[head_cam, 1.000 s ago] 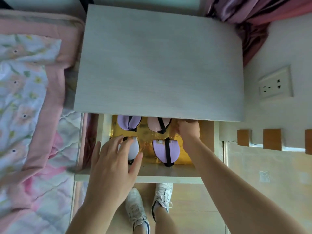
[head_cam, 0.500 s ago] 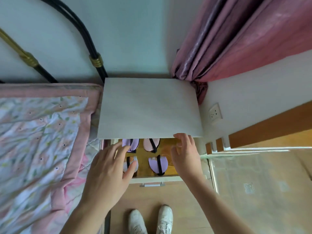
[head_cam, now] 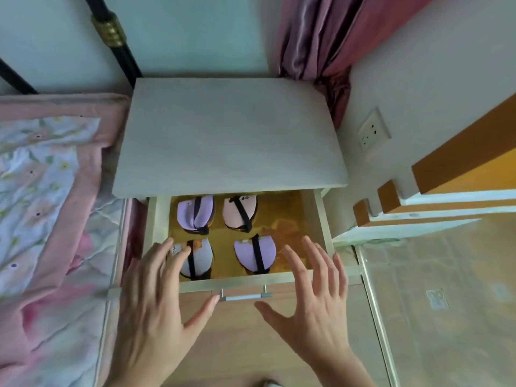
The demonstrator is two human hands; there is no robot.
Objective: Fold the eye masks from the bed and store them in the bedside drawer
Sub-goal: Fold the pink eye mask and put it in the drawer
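Observation:
The bedside drawer (head_cam: 245, 282) stands pulled out under the pale table top (head_cam: 229, 135). Several folded eye masks lie on its yellow lining: a purple one (head_cam: 195, 215) at back left, a pink one (head_cam: 240, 212) at back right, a whitish one (head_cam: 196, 258) at front left, a purple one (head_cam: 255, 254) at front right. My left hand (head_cam: 156, 303) hovers with fingers spread over the drawer's front left corner, fingertips near the whitish mask. My right hand (head_cam: 312, 297) is spread over the front right edge. Neither holds anything.
The bed with a pink floral quilt (head_cam: 47, 219) lies to the left. A metal handle (head_cam: 244, 296) sits on the drawer front. A pink curtain (head_cam: 321, 37) hangs behind, a wall socket (head_cam: 372, 132) to the right, and orange wooden trim (head_cam: 460, 169) beyond.
Both hands have drawn back out of the drawer to its front edge, fingers spread. The camera has pulled back and then dipped toward the drawer.

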